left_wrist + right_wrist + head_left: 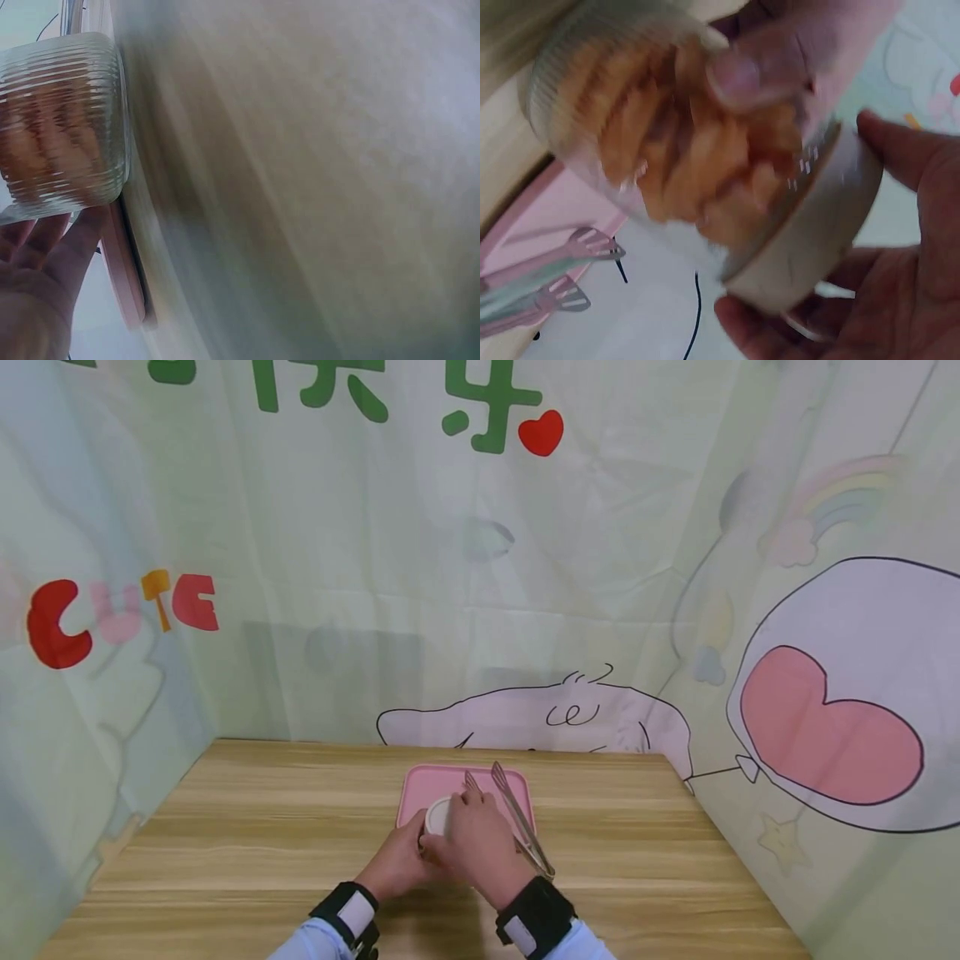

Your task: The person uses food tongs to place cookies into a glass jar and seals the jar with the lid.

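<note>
A clear ribbed jar (577, 142) with orange-brown pieces inside is held up between both hands. My left hand (397, 862) grips the jar's side; its thumb presses on the clear wall in the right wrist view. In the left wrist view the ribbed jar (64, 127) stands beyond that hand's fingers. The jar's white lid (437, 817) is at the top in the head view. My right hand (486, 847) has its fingers spread round the rim of this lid (817, 225), which sits at the jar's mouth. Much of the jar is hidden behind the hands in the head view.
Behind the hands a pink tray (414, 781) lies on the wooden table (300, 810). Metal tongs (525, 823) rest across the tray's right side, their handle end over its front edge. A printed cloth backdrop (337, 568) stands along the table's back and sides.
</note>
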Demonstrator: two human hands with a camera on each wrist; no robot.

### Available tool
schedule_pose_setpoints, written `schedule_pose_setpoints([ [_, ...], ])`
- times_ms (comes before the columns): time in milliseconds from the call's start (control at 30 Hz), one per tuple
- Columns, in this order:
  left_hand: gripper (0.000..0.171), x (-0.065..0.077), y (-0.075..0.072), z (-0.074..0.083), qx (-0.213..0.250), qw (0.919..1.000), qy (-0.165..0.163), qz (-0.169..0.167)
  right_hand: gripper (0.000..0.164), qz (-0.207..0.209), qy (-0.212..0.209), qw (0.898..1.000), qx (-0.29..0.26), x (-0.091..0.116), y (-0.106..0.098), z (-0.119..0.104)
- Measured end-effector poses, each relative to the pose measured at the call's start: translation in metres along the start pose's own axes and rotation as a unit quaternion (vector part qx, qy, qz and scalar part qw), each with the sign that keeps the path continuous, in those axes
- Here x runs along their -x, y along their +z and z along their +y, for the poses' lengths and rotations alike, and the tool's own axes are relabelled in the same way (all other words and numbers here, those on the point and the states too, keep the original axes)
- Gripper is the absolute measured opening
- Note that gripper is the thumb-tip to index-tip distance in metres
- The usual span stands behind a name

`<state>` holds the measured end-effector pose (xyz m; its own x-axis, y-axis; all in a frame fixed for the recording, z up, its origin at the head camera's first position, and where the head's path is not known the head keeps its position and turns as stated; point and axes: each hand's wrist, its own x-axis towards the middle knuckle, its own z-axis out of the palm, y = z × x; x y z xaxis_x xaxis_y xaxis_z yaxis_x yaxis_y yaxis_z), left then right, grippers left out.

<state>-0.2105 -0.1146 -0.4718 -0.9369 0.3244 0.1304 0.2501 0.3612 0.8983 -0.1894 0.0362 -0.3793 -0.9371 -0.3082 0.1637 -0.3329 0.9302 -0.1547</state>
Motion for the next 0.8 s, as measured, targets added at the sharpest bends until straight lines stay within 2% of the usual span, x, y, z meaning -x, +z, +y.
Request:
schedule_pose_setpoints([
  [167,0.086,-0.001,-0.001,-0.002,-0.028,0.9995,0.017,-0.003,0.083,0.026,0.030,0.999,0.037,0.004,0.008,-0.009],
  [267,0.081,-0.001,-0.001,-0.003,-0.031,0.9994,0.016,-0.005,0.086,0.031,0.043,0.998,0.044,0.006,0.010,-0.012],
  [467,0.083,0.000,-0.001,-0.004,-0.029,0.9994,0.016,-0.002,0.087,0.035,0.035,0.997,0.054,0.005,0.008,-0.011],
  [533,0.084,0.000,0.000,-0.004,-0.027,0.9994,0.020,-0.003,0.089,0.024,0.033,0.998,0.042,0.003,0.005,-0.008],
  [633,0.086,0.001,0.001,-0.003,-0.008,0.9999,0.011,-0.007,0.092,-0.012,0.024,1.000,-0.005,-0.002,-0.003,-0.001],
  [700,0.089,0.001,0.001,-0.002,0.008,0.9999,-0.003,-0.010,0.092,-0.044,-0.003,0.998,-0.038,-0.006,-0.009,0.006],
  [800,0.091,0.000,0.000,-0.001,0.020,0.9995,-0.021,-0.008,0.087,-0.096,-0.063,0.990,-0.080,-0.011,-0.018,0.016],
])
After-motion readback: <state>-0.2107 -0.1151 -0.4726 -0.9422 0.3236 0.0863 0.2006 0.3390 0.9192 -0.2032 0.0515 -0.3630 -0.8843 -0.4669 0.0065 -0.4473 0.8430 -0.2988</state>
